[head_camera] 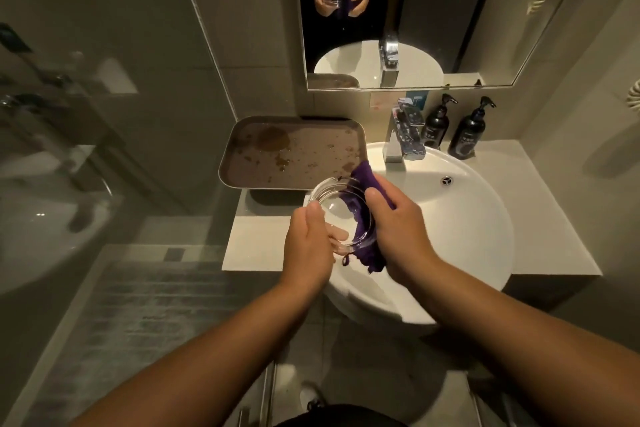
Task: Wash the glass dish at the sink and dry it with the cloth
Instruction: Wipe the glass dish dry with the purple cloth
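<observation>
A clear round glass dish (334,204) is held tilted over the left rim of the white sink (460,218). My left hand (308,246) grips its near left edge, with fingers showing through the glass. My right hand (398,225) presses a purple cloth (363,184) against the dish's right side; the cloth wraps over the rim and hangs below the dish. No water runs from the chrome tap (405,135).
A brown tray (294,152) with wet patches lies on the counter left of the sink. Two dark pump bottles (453,128) stand behind the basin at the right. A mirror (398,10) hangs above. A glass shower wall is at the left.
</observation>
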`<state>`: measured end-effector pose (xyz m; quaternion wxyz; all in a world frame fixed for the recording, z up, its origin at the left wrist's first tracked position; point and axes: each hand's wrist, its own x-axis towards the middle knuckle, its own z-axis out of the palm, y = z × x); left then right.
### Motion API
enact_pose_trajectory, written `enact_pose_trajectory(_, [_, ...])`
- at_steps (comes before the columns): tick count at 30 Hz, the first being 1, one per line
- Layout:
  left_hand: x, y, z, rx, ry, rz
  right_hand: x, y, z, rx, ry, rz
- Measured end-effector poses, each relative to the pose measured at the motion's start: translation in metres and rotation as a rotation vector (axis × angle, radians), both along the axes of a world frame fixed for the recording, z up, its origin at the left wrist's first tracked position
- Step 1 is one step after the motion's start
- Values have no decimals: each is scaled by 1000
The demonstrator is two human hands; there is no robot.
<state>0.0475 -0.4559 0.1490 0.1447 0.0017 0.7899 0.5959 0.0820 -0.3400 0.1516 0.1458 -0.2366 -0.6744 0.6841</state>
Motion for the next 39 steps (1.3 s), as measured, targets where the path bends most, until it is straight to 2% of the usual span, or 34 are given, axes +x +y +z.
enact_pose_trajectory(4, [-31,-6,22,-36,-40,-334,-10,42,29,194,-37,329])
enact_pose_trajectory(7, [-35,-1,30,-141,-18,-415,-18,61,46,272,-136,489])
enact_pose_trajectory(11, [-28,8,28,-126,103,-247,-20,51,45,197,-66,377])
enact_pose_trajectory(15, [-25,15,21,-116,142,-103,-11,20,24,112,28,30])
enact_pose_trajectory(17, [-20,22,17,-114,155,0,-8,1,10,-11,61,-149])
enact_pose_trajectory(20, [-4,33,10,-57,110,151,-7,-15,2,-179,51,-270])
enact_pose_trajectory(24, [2,31,3,14,108,90,-5,8,3,-11,71,-131])
enact_pose_trajectory(27, [-16,22,16,24,38,-157,-9,40,18,83,80,57])
enact_pose_trajectory(30, [-31,17,34,-61,0,-394,-14,73,38,204,-14,360])
enact_pose_trajectory(33, [-34,19,41,-110,13,-466,-17,82,52,291,-98,546])
enact_pose_trajectory(36, [-29,24,39,-136,89,-362,-19,75,53,305,-86,490])
enact_pose_trajectory(39, [-29,25,30,-162,147,-256,-15,57,42,191,-1,268])
